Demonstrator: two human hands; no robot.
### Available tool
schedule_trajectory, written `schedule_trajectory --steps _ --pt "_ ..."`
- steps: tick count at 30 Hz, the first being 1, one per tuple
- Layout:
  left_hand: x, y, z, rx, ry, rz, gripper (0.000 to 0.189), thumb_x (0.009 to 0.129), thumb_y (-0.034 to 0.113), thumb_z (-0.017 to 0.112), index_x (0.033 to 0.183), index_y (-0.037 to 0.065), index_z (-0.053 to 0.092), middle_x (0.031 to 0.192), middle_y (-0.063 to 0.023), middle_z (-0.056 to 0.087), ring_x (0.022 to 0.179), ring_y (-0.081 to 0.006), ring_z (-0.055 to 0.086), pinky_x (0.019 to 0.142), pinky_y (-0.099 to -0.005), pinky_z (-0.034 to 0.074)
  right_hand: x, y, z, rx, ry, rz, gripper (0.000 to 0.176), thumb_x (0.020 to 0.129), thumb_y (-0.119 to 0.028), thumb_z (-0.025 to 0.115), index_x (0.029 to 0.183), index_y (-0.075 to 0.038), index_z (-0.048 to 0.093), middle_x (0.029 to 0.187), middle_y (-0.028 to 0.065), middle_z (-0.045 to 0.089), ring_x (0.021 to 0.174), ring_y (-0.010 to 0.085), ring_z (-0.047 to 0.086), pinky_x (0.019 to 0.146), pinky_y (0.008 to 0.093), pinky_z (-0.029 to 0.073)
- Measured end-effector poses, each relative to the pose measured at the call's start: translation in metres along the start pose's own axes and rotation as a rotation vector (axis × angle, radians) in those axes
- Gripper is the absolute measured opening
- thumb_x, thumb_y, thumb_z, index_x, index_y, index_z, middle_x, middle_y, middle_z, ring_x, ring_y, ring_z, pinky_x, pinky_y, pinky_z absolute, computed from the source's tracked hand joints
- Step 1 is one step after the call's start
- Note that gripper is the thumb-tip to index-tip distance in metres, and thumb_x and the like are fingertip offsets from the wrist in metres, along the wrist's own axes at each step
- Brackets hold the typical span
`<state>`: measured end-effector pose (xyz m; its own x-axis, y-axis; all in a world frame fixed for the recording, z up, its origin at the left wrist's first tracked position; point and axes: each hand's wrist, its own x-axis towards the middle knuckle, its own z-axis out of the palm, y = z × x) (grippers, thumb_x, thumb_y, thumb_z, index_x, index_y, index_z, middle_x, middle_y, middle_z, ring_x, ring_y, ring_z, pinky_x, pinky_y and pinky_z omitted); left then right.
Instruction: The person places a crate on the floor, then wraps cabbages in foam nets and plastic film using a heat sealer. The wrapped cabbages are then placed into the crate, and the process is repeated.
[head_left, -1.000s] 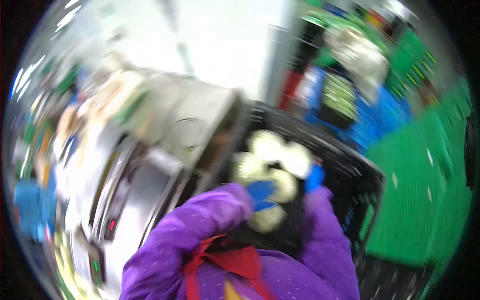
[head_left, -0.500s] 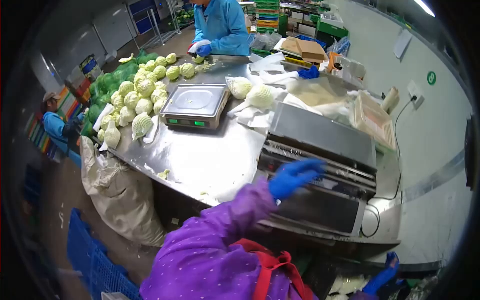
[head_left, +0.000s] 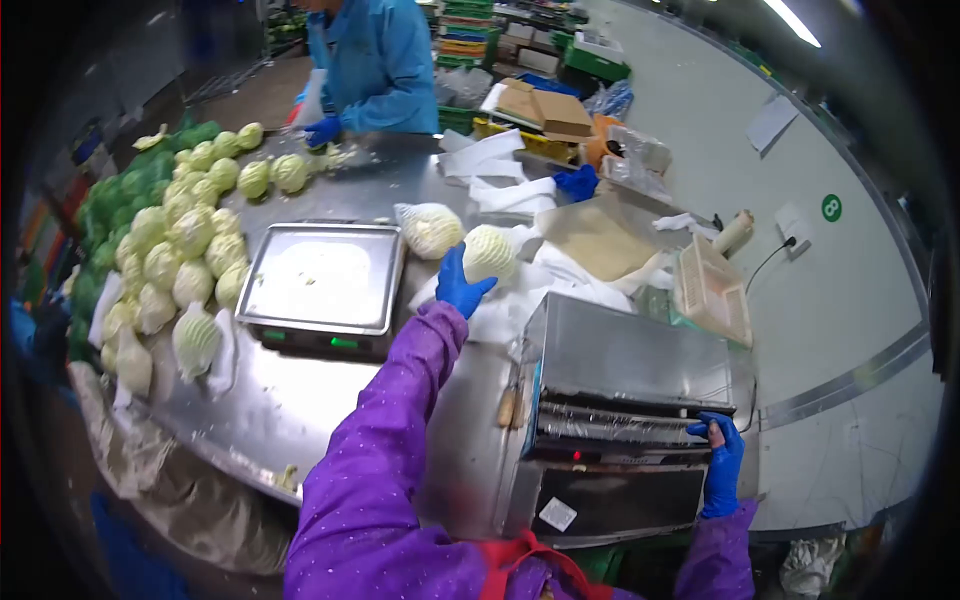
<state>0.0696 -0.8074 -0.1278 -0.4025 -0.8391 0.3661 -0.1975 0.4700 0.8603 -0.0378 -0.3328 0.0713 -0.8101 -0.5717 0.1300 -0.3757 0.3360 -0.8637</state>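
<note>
Two grips work here. My left grip (head_left: 464, 285) is half open, touching the netted cabbage (head_left: 489, 254) on the tabletop (head_left: 460, 400). My right grip (head_left: 720, 465) bends by the wrapping machine (head_left: 630, 350); I can't tell if it pinches anything. Cup the cabbage softly, low down. The metal shines, near a pale wall (head_left: 880, 260).
</note>
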Motion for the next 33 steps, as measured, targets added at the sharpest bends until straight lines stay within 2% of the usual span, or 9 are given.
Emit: schedule_trajectory --steps 4,8,12,16,17,18,19,27,33 --pt "0.073 -0.019 0.034 0.174 -0.099 -0.015 0.095 0.066 0.041 0.078 0.140 0.006 0.030 0.142 -0.0246 0.028 0.131 -0.0380 0.029 0.108 -0.0428 0.026 0.068 -0.047 0.046 0.131 -0.100 0.032 0.031 0.094 -0.019 0.049 0.113 0.004 0.054 0.102 0.0141 0.062 0.091 0.0220 0.063 0.084 0.0324 0.047" --pt "0.088 -0.054 0.060 0.071 -0.182 -0.051 0.097 0.064 0.043 0.079 0.138 0.002 0.031 0.132 -0.0240 0.042 0.124 -0.0386 0.039 0.104 -0.0435 0.032 0.167 -0.070 0.138 0.359 -0.344 0.163 0.039 0.092 -0.024 0.052 0.122 0.001 0.047 0.113 0.0153 0.057 0.099 0.0257 0.061 0.084 0.0348 0.049" --pt "0.068 -0.053 0.047 -0.046 -0.099 -0.063 0.097 0.060 0.035 0.083 0.136 0.001 0.033 0.131 -0.0215 0.043 0.122 -0.0355 0.041 0.103 -0.0415 0.034 0.286 -0.008 0.269 0.492 -0.537 0.438 0.054 0.091 -0.038 0.055 0.129 -0.003 0.039 0.118 0.0178 0.051 0.108 0.0295 0.056 0.084 0.0370 0.049" --pt "0.056 -0.071 0.040 -0.273 -0.062 -0.103 0.098 0.056 0.027 0.086 0.135 0.000 0.034 0.133 -0.0179 0.042 0.124 -0.0310 0.041 0.103 -0.0386 0.034 0.321 0.010 0.374 0.159 -0.602 0.729 0.093 0.080 -0.069 0.049 0.144 -0.011 0.015 0.138 0.0308 0.027 0.120 0.0443 0.042 0.092 0.0522 0.042" --pt "0.053 -0.080 0.045 -0.310 -0.068 -0.122 0.095 0.059 0.026 0.085 0.135 -0.001 0.035 0.134 -0.0171 0.042 0.124 -0.0290 0.041 0.104 -0.0370 0.034 0.316 0.014 0.392 0.260 -0.603 0.776 0.101 0.074 -0.076 0.049 0.146 -0.013 0.016 0.146 0.0262 0.018 0.130 0.0477 0.026 0.099 0.0592 0.029" --pt "0.054 -0.078 0.043 -0.329 -0.070 -0.126 0.094 0.060 0.026 0.085 0.134 -0.001 0.035 0.134 -0.0172 0.042 0.124 -0.0288 0.041 0.104 -0.0369 0.034 0.320 0.024 0.406 0.371 -0.908 0.755 0.099 0.075 -0.076 0.048 0.146 -0.014 0.018 0.148 0.0200 0.020 0.133 0.0467 0.019 0.101 0.0609 0.025" --pt "0.054 -0.074 0.041 -0.350 -0.071 -0.131 0.093 0.060 0.026 0.085 0.134 0.000 0.036 0.134 -0.0173 0.042 0.124 -0.0285 0.042 0.104 -0.0368 0.035 0.319 0.036 0.416 0.335 -0.792 0.739 0.096 0.076 -0.076 0.047 0.145 -0.015 0.022 0.147 0.0173 0.026 0.133 0.0436 0.023 0.101 0.0596 0.025" --pt "0.056 0.043 -0.016 -0.320 0.026 0.075 0.085 0.063 0.019 0.083 0.133 -0.002 0.039 0.130 -0.0179 0.047 0.118 -0.0265 0.048 0.101 -0.0351 0.038 0.257 -0.087 0.305 0.354 -0.608 0.296 0.060 0.084 -0.060 0.049 0.122 -0.013 0.047 0.109 0.0046 0.057 0.093 0.0170 0.054 0.082 0.0366 0.043" --pt "0.024 0.184 -0.034 -0.255 -0.177 0.405 0.085 0.064 0.024 0.083 0.134 0.001 0.040 0.133 -0.0185 0.045 0.123 -0.0287 0.045 0.102 -0.0361 0.038 0.196 -0.106 0.178 0.563 -0.301 0.182 0.046 0.091 -0.042 0.051 0.126 -0.012 0.047 0.111 0.0066 0.058 0.092 0.0168 0.058 0.073 0.0307 0.048"
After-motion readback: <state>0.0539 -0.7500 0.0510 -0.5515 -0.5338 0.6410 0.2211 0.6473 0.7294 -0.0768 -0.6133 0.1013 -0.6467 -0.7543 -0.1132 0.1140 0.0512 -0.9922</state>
